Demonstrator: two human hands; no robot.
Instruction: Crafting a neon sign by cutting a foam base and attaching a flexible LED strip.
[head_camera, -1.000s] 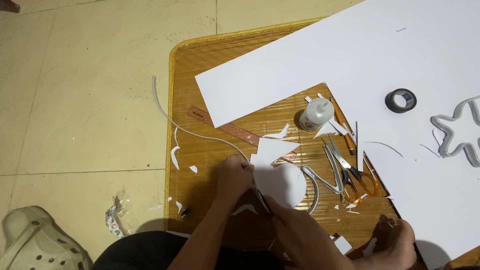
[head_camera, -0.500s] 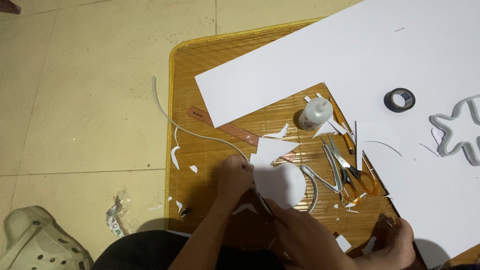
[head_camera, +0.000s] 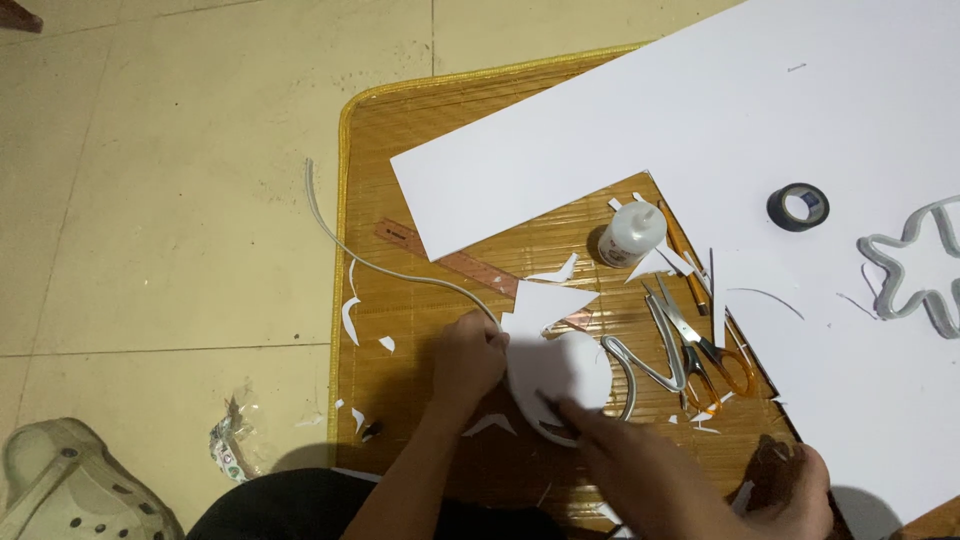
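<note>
**Both hands on the white cutout, down on the mat**

My left hand (head_camera: 468, 358) is closed around the end of a thin grey strip (head_camera: 390, 265) right at the edge of the rounded white foam-board cutout (head_camera: 560, 375), which lies flat on the woven bamboo mat (head_camera: 420, 140) on the floor. My right hand (head_camera: 590, 425) presses on the cutout's lower edge; it's blurry, so I can't tell if that grip pinches anything. Orange-handled scissors (head_camera: 705, 355) and a white glue bottle (head_camera: 630, 232) sit just right of it.
</note>
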